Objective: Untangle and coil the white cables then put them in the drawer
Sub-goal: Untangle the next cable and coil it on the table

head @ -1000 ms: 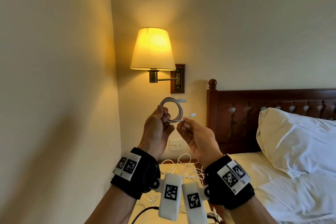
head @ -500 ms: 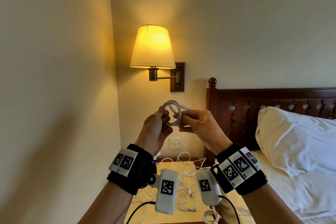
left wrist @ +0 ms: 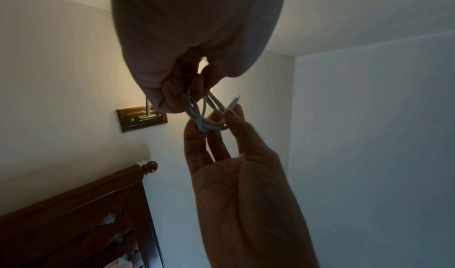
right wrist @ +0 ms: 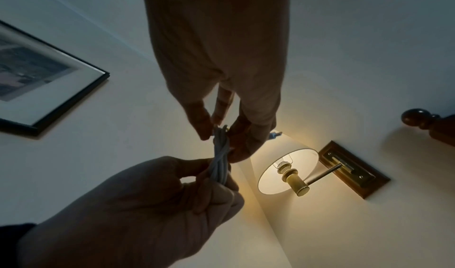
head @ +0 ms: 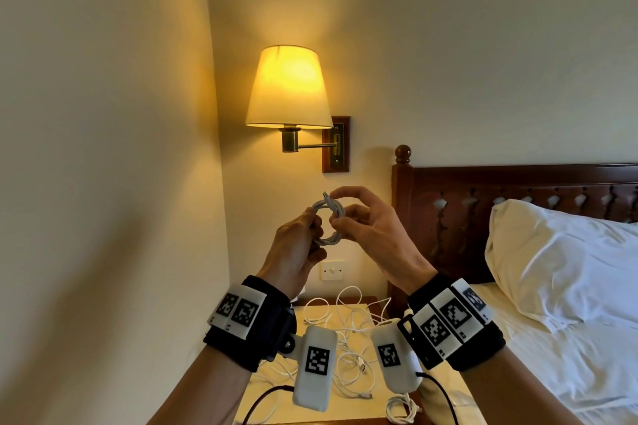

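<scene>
Both forearms rise from the lower edge of the head view toward 12 o'clock, each wrist wrapped in a black band. The left hand (head: 297,245) stands at 11 o'clock from its wrist, fingers curled tight with the thumb pressed over them, gripping the coiled white cable (head: 329,221). The right hand (head: 373,235), just beside it at 3 o'clock, pinches that coil with thumb and fingertips, the other fingers loosely spread.

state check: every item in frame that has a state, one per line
coiled cable: wound in a small loop, held up in both hands
left hand: grips the coil
right hand: pinches the coil's end
loose cables: tangled on the nightstand
wall lamp: lit
</scene>
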The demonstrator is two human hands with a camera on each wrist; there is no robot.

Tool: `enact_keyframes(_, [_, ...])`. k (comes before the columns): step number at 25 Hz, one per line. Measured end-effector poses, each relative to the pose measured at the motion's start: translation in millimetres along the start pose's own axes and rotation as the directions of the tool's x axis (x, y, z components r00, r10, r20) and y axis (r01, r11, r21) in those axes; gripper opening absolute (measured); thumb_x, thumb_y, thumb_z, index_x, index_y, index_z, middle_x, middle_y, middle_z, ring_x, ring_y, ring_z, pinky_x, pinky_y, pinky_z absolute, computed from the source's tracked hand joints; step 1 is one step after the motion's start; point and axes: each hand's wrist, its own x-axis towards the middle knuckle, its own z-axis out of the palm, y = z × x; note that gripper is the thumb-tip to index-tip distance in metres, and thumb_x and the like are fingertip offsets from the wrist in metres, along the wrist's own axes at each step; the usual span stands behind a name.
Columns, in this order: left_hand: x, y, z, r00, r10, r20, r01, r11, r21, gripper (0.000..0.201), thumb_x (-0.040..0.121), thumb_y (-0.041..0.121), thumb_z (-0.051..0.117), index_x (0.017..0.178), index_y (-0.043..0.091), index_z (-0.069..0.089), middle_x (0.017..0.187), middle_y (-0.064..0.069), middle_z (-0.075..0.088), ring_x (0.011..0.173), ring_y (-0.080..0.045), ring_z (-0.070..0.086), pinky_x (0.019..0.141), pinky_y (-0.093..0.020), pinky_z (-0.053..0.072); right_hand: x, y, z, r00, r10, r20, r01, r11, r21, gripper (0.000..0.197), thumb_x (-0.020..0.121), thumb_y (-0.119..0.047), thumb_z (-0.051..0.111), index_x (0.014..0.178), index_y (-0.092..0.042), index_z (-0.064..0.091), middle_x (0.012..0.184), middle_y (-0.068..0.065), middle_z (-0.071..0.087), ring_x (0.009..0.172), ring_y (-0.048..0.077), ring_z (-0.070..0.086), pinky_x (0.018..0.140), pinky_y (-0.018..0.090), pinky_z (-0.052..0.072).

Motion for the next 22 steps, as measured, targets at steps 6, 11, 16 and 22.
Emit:
enact_keyframes(6, [-2, 1, 3, 0.999, 0.023, 0.043, -0.024, 1.0, 0.015, 0.027, 0.1, 0.028, 0.043, 0.081, 0.012, 0.054, 0.058, 0.001, 0.04, 0.053, -0.012, 0.037, 0.052, -0.025, 0.034, -2, 1, 4, 1.0, -0.027, 0.011, 0.028, 0.999, -0.028, 0.038, 0.097, -0.004, 0.053, 0.127, -0.025, 0.062, 0.108, 0.002, 0.061, 0.1, 0.021, 0.065, 0.078, 0.04, 0.061])
enact_keyframes(11, [-1, 1, 1, 0.997, 0.066, 0.04, -0.068, 0.996, 0.054, 0.03, 0.101, 0.029, 0.042, 0.08, 0.012, 0.054, 0.061, 0.002, 0.037, 0.056, -0.012, 0.033, 0.052, -0.025, 0.033, 2, 10, 1, 0.976, -0.13, -0.176, 0.106, 0.985, -0.14, 0.016, 0.089, -0.009, 0.066, 0.104, -0.015, 0.066, 0.112, 0.0, 0.061, 0.095, 0.02, 0.066, 0.062, 0.03, 0.061])
enact_keyframes(16, [-3, -4, 3, 0.991, 0.11, 0.071, -0.115, 0.991, 0.066, 0.034, 0.103, 0.029, 0.039, 0.077, 0.014, 0.054, 0.059, 0.004, 0.036, 0.052, -0.01, 0.031, 0.05, -0.024, 0.032, 2, 24, 0, 0.863, -0.402, -0.307, 0.228, 0.85, -0.475, 0.008, 0.089, -0.017, 0.068, 0.095, -0.014, 0.064, 0.106, -0.008, 0.052, 0.087, 0.007, 0.06, 0.067, 0.012, 0.052])
enact_keyframes(22, [-1, -7, -6, 0.985, 0.145, 0.092, -0.152, 0.986, 0.07, 0.037, 0.102, 0.03, 0.041, 0.071, 0.014, 0.053, 0.054, 0.007, 0.036, 0.052, -0.01, 0.031, 0.051, -0.023, 0.032, 3, 31, -12, 0.979, -0.059, -0.195, 0.046, 0.996, -0.07, 0.007, 0.095, -0.012, 0.057, 0.102, -0.012, 0.057, 0.117, 0.002, 0.063, 0.107, 0.014, 0.063, 0.078, 0.02, 0.052])
